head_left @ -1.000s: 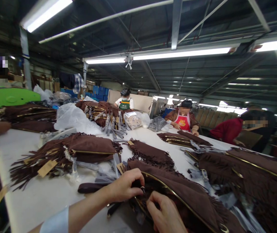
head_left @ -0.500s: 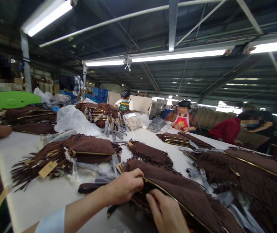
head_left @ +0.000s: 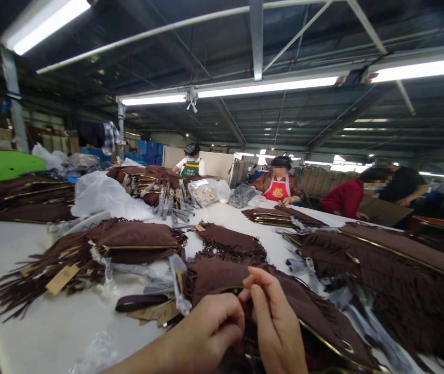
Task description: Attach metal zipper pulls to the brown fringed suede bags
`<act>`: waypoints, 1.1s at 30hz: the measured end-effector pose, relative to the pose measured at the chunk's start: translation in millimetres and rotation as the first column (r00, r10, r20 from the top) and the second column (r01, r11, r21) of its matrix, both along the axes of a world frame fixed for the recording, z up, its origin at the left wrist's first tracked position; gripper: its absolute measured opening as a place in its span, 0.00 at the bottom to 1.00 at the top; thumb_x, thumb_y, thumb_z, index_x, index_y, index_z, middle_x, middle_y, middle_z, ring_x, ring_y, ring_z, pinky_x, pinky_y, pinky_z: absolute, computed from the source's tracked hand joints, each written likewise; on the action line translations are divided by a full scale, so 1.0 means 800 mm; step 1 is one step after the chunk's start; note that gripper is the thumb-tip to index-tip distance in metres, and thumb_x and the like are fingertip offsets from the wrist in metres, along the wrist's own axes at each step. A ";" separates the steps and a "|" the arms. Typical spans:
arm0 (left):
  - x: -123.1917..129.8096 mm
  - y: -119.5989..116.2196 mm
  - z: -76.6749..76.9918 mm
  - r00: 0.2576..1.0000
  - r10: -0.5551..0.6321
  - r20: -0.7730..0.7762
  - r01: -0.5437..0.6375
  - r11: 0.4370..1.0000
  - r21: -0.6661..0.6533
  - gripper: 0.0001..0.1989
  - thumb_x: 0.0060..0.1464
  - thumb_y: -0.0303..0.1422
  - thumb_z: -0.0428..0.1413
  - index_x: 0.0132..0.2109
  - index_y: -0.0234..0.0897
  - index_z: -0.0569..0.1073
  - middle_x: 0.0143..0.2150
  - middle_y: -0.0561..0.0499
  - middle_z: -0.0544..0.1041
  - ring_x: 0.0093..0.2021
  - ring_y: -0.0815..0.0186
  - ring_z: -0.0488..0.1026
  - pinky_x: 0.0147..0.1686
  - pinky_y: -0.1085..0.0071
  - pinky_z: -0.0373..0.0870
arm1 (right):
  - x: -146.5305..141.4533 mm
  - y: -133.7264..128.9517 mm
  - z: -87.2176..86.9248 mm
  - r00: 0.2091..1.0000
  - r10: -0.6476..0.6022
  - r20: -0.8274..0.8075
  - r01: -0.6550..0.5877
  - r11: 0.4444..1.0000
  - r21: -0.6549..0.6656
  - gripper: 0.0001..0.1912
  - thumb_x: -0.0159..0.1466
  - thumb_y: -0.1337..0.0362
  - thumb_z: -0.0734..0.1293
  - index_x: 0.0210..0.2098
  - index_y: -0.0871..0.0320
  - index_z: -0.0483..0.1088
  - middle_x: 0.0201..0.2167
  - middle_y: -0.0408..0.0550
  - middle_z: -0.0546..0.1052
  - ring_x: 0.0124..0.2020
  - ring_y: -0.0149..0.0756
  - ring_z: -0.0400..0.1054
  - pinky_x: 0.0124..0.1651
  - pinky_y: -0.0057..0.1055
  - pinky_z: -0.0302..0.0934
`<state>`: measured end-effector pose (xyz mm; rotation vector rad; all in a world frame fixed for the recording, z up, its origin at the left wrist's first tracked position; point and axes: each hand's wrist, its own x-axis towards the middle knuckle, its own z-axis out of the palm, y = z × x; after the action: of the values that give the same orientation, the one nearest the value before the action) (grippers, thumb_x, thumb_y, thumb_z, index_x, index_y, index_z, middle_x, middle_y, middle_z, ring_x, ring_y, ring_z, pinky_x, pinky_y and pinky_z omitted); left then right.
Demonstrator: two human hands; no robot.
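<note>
Bag [head_left: 315,309]: under and beyond both hands, slanting far-left to near-right
Left hand [head_left: 218,324]: curled, grip unclear
Right hand [head_left: 275,324]: nearer bag's near end, fingers narrow, grip unclear

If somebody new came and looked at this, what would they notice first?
Probably the glowing white tube lights across the top. Next, the dark brown fringed bags with gold zips, spread over the white table. The bare left hand and right hand are close together over one, bottom middle, and a bright red apron shows across the table.
</note>
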<state>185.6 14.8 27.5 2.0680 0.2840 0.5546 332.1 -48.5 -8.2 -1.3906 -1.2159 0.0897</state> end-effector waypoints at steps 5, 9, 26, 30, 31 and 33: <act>0.011 0.013 -0.017 0.999 -0.008 0.052 0.018 0.982 -0.188 0.03 0.47 0.26 0.51 0.28 0.37 0.65 0.29 0.54 0.69 0.30 0.69 0.66 0.29 0.75 0.62 | 0.013 0.004 -0.002 0.931 0.238 -0.277 -0.258 0.966 -0.036 0.22 0.70 0.44 0.59 0.48 0.54 0.71 0.42 0.51 0.79 0.45 0.41 0.74 0.46 0.31 0.69; 0.007 0.025 -0.022 0.995 0.066 0.079 -0.041 0.958 -0.285 0.01 0.46 0.28 0.51 0.30 0.36 0.67 0.27 0.55 0.67 0.27 0.69 0.64 0.27 0.75 0.61 | 0.036 -0.001 0.010 0.757 0.369 -0.539 -0.410 0.911 0.048 0.24 0.65 0.40 0.65 0.40 0.55 0.74 0.41 0.51 0.79 0.44 0.44 0.76 0.40 0.32 0.72; 0.006 0.024 -0.025 0.991 0.116 0.073 -0.087 0.943 -0.320 0.04 0.48 0.32 0.52 0.32 0.36 0.67 0.27 0.54 0.67 0.27 0.68 0.65 0.28 0.73 0.62 | 0.041 0.001 0.006 0.910 0.336 -0.243 -0.390 0.893 -0.224 0.22 0.61 0.43 0.69 0.36 0.58 0.76 0.25 0.45 0.78 0.21 0.30 0.68 0.25 0.24 0.62; -0.003 0.018 -0.013 0.978 0.134 0.159 -0.133 0.991 -0.014 0.04 0.53 0.29 0.49 0.30 0.37 0.65 0.34 0.48 0.73 0.36 0.64 0.70 0.36 0.71 0.66 | 0.033 0.003 0.001 0.857 0.339 -0.388 -0.423 0.894 -0.152 0.26 0.61 0.39 0.68 0.38 0.58 0.73 0.25 0.44 0.77 0.14 0.22 0.59 0.16 0.19 0.50; -0.006 0.016 -0.011 0.973 0.139 0.185 -0.153 0.986 0.062 0.06 0.55 0.29 0.48 0.29 0.36 0.65 0.36 0.47 0.74 0.38 0.64 0.71 0.38 0.71 0.66 | 0.031 0.003 0.000 0.826 0.344 -0.447 -0.443 0.886 -0.136 0.26 0.61 0.39 0.67 0.38 0.58 0.72 0.25 0.44 0.77 0.13 0.21 0.57 0.15 0.18 0.48; -0.010 0.014 -0.010 0.972 0.157 0.173 -0.164 0.986 0.028 0.07 0.57 0.30 0.47 0.31 0.36 0.66 0.35 0.47 0.75 0.34 0.65 0.72 0.35 0.72 0.67 | 0.028 0.003 0.000 0.780 0.358 -0.513 -0.483 0.866 -0.131 0.26 0.61 0.39 0.67 0.33 0.58 0.69 0.23 0.43 0.76 0.13 0.21 0.59 0.15 0.17 0.50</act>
<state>177.6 26.2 19.1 2.0343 0.3433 0.8375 354.6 -46.3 -8.5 -1.1824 -1.0970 0.8921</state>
